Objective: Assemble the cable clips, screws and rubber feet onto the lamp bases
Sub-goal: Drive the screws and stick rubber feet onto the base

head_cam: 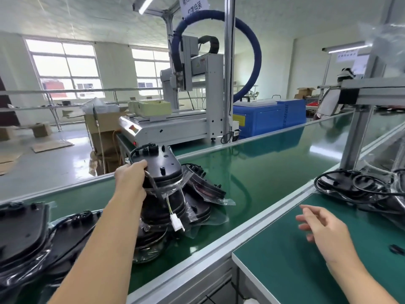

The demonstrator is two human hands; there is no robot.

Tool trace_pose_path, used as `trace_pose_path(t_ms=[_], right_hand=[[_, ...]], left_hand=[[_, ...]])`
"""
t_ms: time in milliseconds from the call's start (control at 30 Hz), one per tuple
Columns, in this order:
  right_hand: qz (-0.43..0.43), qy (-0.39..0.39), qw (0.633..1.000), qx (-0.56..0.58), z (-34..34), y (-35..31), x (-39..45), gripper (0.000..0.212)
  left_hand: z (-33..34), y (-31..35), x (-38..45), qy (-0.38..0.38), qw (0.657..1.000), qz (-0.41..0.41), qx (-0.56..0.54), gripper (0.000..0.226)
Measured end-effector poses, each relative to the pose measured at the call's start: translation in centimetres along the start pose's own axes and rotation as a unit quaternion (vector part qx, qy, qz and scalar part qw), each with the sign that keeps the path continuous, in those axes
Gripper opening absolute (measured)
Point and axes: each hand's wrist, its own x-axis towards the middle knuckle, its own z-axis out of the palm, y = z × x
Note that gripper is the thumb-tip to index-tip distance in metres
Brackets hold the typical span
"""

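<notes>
The top lamp base (162, 167) sits tilted on the stack of bases (175, 207) on the green conveyor belt (263, 167), left of centre. The left hand (131, 178) grips its near-left edge; this looks like the fetching step. The right hand (320, 227) hovers with relaxed fingers, holding nothing, over the near work mat (285, 270); next, the base likely needs carrying there for fitting.

Two bare forearms and hands (129, 181), sleeveless to the frame edge, no gloves or jewellery.
</notes>
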Motion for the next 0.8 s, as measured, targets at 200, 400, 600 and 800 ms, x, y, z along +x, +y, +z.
trace_pose_path(t_ms=[200,400,600,800], right_hand=[[-0.001,-0.010,1.000,0.004,1.0,-0.4,0.1,0.011],[-0.030,-0.039,0.999,0.001,2.4,-1.6,-0.2,0.011],[-0.040,-0.050,0.998,-0.006,2.3,-1.9,-0.7,0.011],[-0.042,-0.070,0.997,0.002,4.0,-2.5,-1.7,0.013]], left_hand=[[-4.0,0.1,0.2,-0.017,1.000,-0.016,-0.004,0.020],[-5.9,0.0,-0.3,-0.007,1.000,0.012,-0.013,0.005],[-9.7,-1.3,0.2,0.022,0.999,0.016,0.019,0.008],[-11.4,-2.1,0.3,0.034,0.999,-0.006,0.029,0.012]])
